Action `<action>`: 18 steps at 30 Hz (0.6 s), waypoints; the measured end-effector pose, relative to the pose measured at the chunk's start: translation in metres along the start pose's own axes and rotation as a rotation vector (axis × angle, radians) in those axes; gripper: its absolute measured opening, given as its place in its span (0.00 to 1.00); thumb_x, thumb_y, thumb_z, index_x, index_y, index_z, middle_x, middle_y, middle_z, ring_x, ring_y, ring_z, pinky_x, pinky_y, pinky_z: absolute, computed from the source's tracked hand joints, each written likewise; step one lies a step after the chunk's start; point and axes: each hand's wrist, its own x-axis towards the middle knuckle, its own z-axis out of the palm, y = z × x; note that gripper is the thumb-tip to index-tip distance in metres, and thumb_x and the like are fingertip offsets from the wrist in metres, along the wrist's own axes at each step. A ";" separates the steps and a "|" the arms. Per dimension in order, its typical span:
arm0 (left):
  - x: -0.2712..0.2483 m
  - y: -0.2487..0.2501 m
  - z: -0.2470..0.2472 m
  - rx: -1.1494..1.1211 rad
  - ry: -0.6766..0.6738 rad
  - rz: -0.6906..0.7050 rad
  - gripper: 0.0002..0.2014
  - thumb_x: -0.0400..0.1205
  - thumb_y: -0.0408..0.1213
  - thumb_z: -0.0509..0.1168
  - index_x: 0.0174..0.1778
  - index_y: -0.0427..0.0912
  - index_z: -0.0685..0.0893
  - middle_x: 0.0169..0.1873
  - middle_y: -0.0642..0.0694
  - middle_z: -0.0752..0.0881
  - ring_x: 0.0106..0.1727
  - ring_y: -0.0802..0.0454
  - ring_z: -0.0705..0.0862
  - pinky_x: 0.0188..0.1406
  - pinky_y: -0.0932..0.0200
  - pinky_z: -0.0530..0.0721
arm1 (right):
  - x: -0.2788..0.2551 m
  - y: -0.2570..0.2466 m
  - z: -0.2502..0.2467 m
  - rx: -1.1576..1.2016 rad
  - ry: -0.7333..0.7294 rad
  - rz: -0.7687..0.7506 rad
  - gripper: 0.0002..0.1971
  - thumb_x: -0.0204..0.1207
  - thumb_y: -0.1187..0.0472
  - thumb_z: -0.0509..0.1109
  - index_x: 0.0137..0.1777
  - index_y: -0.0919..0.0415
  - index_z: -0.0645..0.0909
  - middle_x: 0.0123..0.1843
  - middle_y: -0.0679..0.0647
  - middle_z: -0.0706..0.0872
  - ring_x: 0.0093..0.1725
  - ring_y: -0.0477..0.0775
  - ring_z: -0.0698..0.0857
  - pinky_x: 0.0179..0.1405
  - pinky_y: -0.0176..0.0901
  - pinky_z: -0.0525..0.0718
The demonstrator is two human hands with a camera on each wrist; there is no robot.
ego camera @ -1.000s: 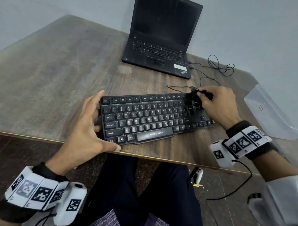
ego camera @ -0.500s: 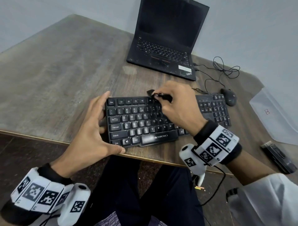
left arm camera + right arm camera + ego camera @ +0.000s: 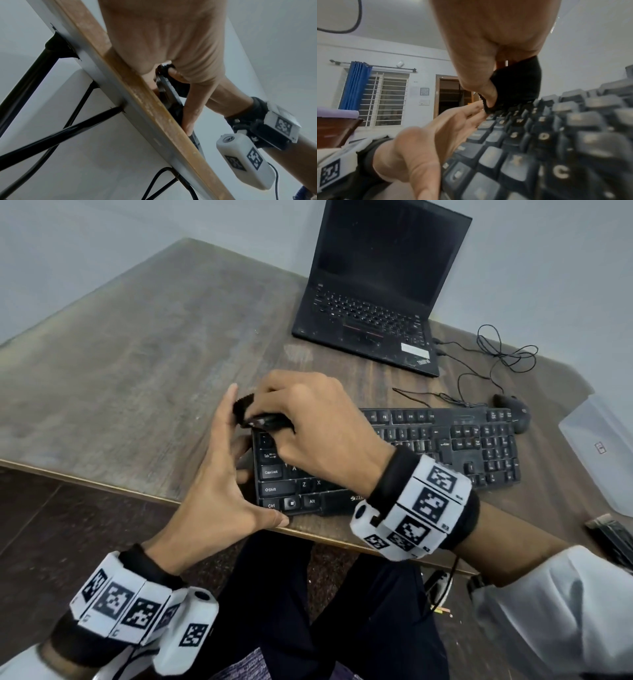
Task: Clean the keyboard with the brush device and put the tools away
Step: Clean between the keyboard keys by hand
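A black keyboard (image 3: pixel 445 446) lies along the front edge of the wooden table (image 3: pixel 137 354). My right hand (image 3: pixel 274 419) grips a small black brush (image 3: pixel 245 407) over the keyboard's top left corner. In the right wrist view the brush (image 3: pixel 518 83) has its bristles down on the upper-left keys (image 3: pixel 539 142). My left hand (image 3: pixel 226 470) braces the keyboard's left end: thumb on the front edge, fingers fairly straight along the side. The left wrist view shows that hand (image 3: pixel 163 33) from below the table edge, thumb against the keyboard's front.
An open black laptop (image 3: pixel 370 302) stands behind the keyboard. A black mouse (image 3: pixel 512 412) and loose cables (image 3: pixel 503 354) lie at the back right. A clear plastic box (image 3: pixel 603 453) and a dark flat object (image 3: pixel 613 539) sit at the right edge.
My right hand has swept the brush leftward across the keyboard, from the right end to the top left corner. The left hand has kept its place at the left end.
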 end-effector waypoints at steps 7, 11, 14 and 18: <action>0.004 -0.002 -0.004 0.053 0.004 0.004 0.77 0.54 0.10 0.84 0.89 0.61 0.46 0.82 0.59 0.66 0.77 0.57 0.78 0.55 0.53 0.90 | -0.029 0.055 -0.020 -0.140 -0.004 0.196 0.11 0.78 0.66 0.74 0.55 0.53 0.94 0.51 0.48 0.95 0.50 0.55 0.92 0.55 0.57 0.91; 0.007 -0.001 -0.005 0.049 -0.002 -0.020 0.76 0.55 0.10 0.83 0.89 0.60 0.47 0.84 0.61 0.62 0.77 0.67 0.76 0.53 0.62 0.89 | -0.041 0.072 -0.027 -0.079 0.066 0.324 0.08 0.79 0.57 0.75 0.52 0.54 0.95 0.50 0.47 0.95 0.50 0.53 0.92 0.54 0.57 0.91; 0.008 -0.001 -0.006 0.062 -0.012 -0.037 0.76 0.55 0.12 0.84 0.89 0.62 0.47 0.85 0.59 0.62 0.79 0.64 0.74 0.57 0.58 0.89 | -0.034 0.061 -0.016 -0.051 0.107 0.390 0.09 0.81 0.54 0.77 0.48 0.59 0.95 0.44 0.50 0.93 0.40 0.51 0.89 0.42 0.50 0.90; 0.007 -0.002 -0.009 0.071 0.004 -0.048 0.76 0.53 0.16 0.86 0.89 0.62 0.49 0.84 0.57 0.64 0.80 0.58 0.75 0.62 0.49 0.89 | -0.018 0.032 0.009 -0.073 0.117 0.312 0.08 0.82 0.56 0.78 0.51 0.58 0.95 0.47 0.50 0.93 0.40 0.47 0.88 0.40 0.39 0.88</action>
